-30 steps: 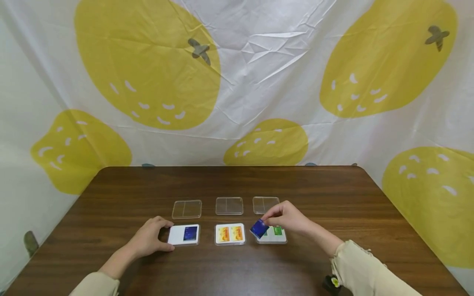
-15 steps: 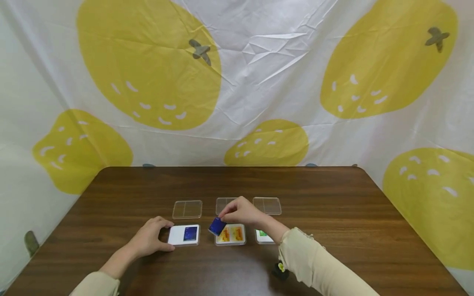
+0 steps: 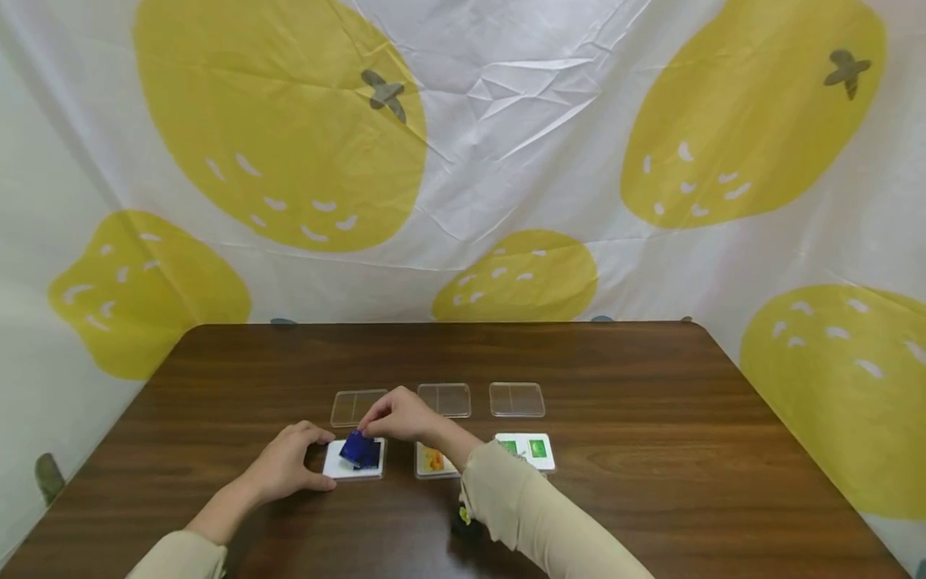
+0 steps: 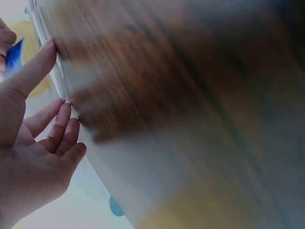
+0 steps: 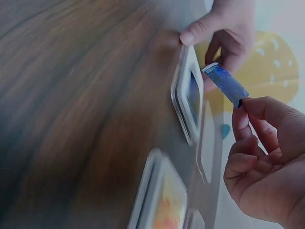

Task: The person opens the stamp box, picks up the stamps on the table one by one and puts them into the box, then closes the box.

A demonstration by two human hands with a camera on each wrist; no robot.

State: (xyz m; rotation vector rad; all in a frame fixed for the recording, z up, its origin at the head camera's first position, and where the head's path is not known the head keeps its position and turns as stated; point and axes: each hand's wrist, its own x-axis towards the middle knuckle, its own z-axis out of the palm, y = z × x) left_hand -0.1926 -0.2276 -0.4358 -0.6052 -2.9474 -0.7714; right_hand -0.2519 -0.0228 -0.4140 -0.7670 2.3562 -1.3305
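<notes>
My right hand (image 3: 401,418) pinches a small dark-blue picture card (image 3: 352,447) by its edge, tilted above the left case. That flat clear case (image 3: 332,465) has a white insert, and another blue card (image 3: 373,458) lies on its right half, partly covered from view. My left hand (image 3: 289,460) holds the case at its left side, thumb on the near edge and fingertips on the far edge. In the right wrist view, the pinched card (image 5: 226,85) is held between thumb and index finger, apart from the case (image 5: 180,95).
A case with orange cards (image 3: 432,460) stands in the middle, partly behind the right forearm. Farther right is a case with green cards (image 3: 538,449). Three clear lids lie behind: a left lid (image 3: 347,408), a middle lid (image 3: 452,400) and a right lid (image 3: 517,400).
My right hand has carried the blue card leftward, from the green-card case past the orange one to over the left case. My left hand has stayed at the left case.
</notes>
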